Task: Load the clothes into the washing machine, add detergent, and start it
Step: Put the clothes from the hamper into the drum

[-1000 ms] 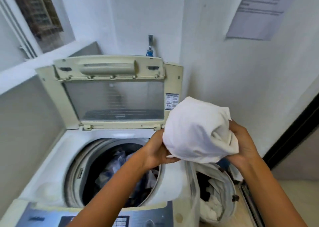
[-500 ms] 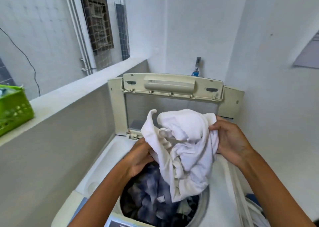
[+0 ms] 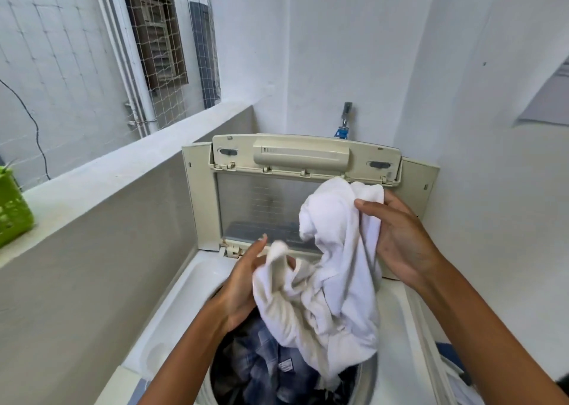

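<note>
Both hands, left hand [image 3: 243, 284] and right hand [image 3: 400, 238], gripped the white garment [image 3: 326, 281] above the washing machine [image 3: 184, 297] drum, presumably to drop it in.

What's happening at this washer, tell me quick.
A person is loading laundry. Both hands, left hand and right hand, hold a crumpled white cotton garment over the open drum of the cream top-loading washing machine, whose lid stands raised. Dark blue clothes already lie inside. A green plastic basket sits on the ledge.
</note>
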Demonstrator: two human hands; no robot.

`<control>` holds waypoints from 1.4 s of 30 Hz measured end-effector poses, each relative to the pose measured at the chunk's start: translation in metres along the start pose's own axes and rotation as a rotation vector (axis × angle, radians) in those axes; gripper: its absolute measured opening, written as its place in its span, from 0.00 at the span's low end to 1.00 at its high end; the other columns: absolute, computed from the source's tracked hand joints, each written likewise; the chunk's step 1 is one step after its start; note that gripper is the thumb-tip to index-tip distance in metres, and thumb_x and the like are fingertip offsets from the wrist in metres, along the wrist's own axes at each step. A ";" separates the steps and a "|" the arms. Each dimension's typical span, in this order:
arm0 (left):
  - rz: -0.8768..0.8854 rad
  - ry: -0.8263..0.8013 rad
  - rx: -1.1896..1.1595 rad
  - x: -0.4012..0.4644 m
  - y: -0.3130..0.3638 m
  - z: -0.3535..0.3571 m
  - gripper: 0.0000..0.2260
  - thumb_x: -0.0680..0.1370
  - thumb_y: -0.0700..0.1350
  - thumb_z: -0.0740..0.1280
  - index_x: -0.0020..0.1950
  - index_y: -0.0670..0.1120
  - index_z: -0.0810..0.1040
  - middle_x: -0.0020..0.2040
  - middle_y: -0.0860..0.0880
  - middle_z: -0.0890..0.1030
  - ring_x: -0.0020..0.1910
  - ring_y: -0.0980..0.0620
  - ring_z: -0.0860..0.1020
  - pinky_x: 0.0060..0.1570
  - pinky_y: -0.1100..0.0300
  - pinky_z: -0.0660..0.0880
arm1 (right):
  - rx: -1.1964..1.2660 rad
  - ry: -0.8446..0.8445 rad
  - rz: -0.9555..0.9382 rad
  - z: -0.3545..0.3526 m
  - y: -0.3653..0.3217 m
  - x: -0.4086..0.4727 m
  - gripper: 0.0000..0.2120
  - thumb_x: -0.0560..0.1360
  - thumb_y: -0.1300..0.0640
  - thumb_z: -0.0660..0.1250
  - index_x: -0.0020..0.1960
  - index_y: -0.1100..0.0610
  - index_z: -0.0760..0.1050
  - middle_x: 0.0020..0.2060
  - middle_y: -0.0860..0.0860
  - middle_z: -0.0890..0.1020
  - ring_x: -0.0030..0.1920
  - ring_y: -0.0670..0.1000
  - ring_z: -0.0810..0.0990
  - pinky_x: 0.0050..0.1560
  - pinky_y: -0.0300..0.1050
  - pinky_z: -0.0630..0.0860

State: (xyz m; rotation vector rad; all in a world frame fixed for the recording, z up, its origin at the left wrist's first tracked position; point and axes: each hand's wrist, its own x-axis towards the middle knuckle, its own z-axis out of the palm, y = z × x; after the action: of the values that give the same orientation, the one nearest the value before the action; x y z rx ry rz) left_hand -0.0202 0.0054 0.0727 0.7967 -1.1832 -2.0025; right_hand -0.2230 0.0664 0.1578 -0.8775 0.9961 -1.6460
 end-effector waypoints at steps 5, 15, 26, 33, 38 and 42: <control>0.050 -0.099 0.330 0.003 0.001 0.007 0.25 0.74 0.68 0.55 0.63 0.57 0.77 0.63 0.55 0.79 0.64 0.55 0.75 0.69 0.44 0.64 | -0.098 -0.051 -0.066 0.011 -0.002 -0.004 0.07 0.78 0.62 0.61 0.52 0.60 0.77 0.47 0.55 0.82 0.48 0.50 0.80 0.47 0.40 0.78; 0.325 0.170 0.105 0.013 0.020 0.045 0.12 0.73 0.49 0.68 0.56 0.48 0.79 0.53 0.47 0.83 0.54 0.50 0.80 0.52 0.56 0.75 | -0.694 -0.192 -0.268 0.022 -0.006 -0.008 0.14 0.75 0.68 0.56 0.40 0.60 0.79 0.38 0.50 0.82 0.41 0.41 0.80 0.47 0.29 0.72; 0.174 0.023 0.121 0.000 0.029 0.037 0.14 0.78 0.49 0.60 0.47 0.42 0.82 0.46 0.46 0.83 0.48 0.50 0.80 0.55 0.53 0.72 | -0.495 -0.288 0.263 -0.010 0.016 -0.011 0.18 0.71 0.45 0.66 0.59 0.49 0.76 0.55 0.45 0.82 0.57 0.47 0.79 0.59 0.49 0.72; 0.179 0.080 0.364 0.000 0.022 0.029 0.17 0.70 0.56 0.65 0.52 0.48 0.82 0.48 0.50 0.85 0.47 0.51 0.83 0.49 0.58 0.77 | -0.564 0.059 -0.078 -0.010 0.007 -0.002 0.09 0.74 0.69 0.65 0.44 0.56 0.79 0.35 0.50 0.83 0.34 0.47 0.79 0.33 0.38 0.75; 0.308 0.457 0.259 0.008 0.024 0.014 0.07 0.77 0.49 0.67 0.45 0.49 0.82 0.42 0.52 0.83 0.41 0.53 0.79 0.43 0.58 0.73 | -0.681 0.139 -0.245 -0.024 -0.009 0.000 0.05 0.74 0.66 0.66 0.46 0.59 0.80 0.38 0.50 0.83 0.31 0.37 0.78 0.29 0.29 0.71; 0.435 0.520 0.176 0.008 0.041 -0.004 0.03 0.74 0.42 0.71 0.46 0.49 0.81 0.43 0.54 0.84 0.40 0.56 0.79 0.40 0.65 0.75 | -0.673 0.274 -0.317 -0.042 -0.019 0.003 0.08 0.75 0.66 0.64 0.43 0.56 0.79 0.30 0.41 0.83 0.29 0.36 0.77 0.27 0.27 0.70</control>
State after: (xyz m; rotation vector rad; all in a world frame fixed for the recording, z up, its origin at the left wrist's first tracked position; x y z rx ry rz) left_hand -0.0118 -0.0176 0.1062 0.9742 -1.1093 -1.2515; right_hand -0.2687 0.0754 0.1587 -1.3234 1.7303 -1.7420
